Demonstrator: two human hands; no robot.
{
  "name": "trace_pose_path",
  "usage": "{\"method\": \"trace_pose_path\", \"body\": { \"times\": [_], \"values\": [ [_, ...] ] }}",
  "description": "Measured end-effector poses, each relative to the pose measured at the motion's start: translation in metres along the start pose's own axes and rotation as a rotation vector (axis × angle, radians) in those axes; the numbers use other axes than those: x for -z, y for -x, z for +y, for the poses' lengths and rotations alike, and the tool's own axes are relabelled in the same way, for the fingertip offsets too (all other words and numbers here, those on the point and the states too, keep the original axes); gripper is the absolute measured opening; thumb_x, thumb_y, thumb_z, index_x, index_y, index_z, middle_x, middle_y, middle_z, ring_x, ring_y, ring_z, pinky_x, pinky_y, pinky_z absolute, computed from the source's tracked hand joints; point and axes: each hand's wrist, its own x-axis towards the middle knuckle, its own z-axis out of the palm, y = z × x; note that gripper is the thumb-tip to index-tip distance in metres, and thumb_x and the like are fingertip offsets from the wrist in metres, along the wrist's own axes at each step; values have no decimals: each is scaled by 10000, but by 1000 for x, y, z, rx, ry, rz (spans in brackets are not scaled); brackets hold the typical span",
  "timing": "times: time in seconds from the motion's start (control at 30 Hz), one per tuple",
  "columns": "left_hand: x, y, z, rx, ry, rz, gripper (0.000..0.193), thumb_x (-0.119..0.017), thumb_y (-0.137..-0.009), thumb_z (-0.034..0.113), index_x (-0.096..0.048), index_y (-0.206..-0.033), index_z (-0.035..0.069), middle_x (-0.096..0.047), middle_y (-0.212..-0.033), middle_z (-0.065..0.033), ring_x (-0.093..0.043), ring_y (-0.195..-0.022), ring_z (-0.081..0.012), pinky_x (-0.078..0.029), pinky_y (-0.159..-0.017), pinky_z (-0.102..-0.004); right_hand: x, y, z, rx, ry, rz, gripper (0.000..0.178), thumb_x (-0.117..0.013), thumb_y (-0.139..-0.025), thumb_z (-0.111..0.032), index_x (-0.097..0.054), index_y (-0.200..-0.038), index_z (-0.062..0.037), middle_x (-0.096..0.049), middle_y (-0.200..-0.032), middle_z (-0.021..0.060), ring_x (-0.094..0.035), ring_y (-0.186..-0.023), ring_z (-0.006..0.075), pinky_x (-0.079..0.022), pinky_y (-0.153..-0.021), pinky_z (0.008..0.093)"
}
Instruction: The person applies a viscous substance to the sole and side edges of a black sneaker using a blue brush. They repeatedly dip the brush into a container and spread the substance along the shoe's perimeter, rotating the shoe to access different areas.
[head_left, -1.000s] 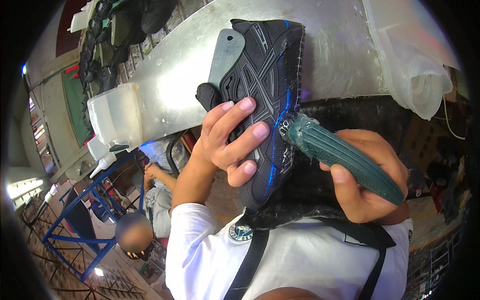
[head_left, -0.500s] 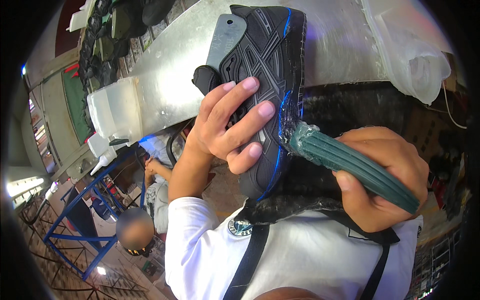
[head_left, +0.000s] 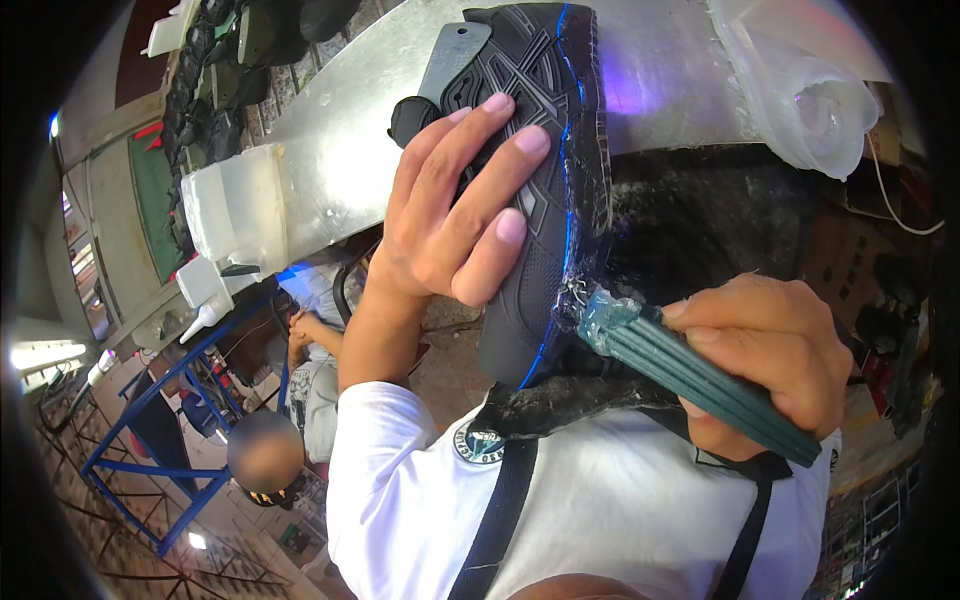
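Both my hands stay clamped: left hand (head_left: 450,225) steadies the shoe (head_left: 540,190), right hand (head_left: 765,365) has drawn the brush (head_left: 680,365) down its sole edge, gluing onward.

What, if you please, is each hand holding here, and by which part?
The left hand holds the black shoe, its fingers pressed flat on the sole. The right hand grips the green brush by its handle.

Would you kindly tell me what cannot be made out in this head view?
- Upper of the black shoe with blue-edged sole: turned away.
- Tip of the green ribbed-handled tool: blurred against the sole edge.
- Handle's middle: covered by the right hand.
- Sole centre: under the left hand.
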Motion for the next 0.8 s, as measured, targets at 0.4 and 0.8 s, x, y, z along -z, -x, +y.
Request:
{"method": "trace_pose_path", "body": {
  "times": [0.4, 0.8],
  "values": [
    [-5, -11, 0, -5, -64, 108, 218, -604, -829, -20, -462, -993, -42, -659, -1129, -278, -661, -997, -443, -566, -808, -500, 18, 3, -11, 98, -221, -267, 164, -726, -811, -43, -646, -931, 36, -700, -857, 200, -685, -575, 248, -559, -492, 300],
    [2, -25, -5, 136, -14, 73, 353, -579, -830, 24, -509, -1160, -78, -625, -1224, -273, -643, -1070, -435, -530, -886, -495, 35, -16, 1, 113, -121, -160, 284, -739, -874, -225, -624, -979, 12, -696, -938, 223, -702, -732, 284, -578, -646, 332]
  ]
}}
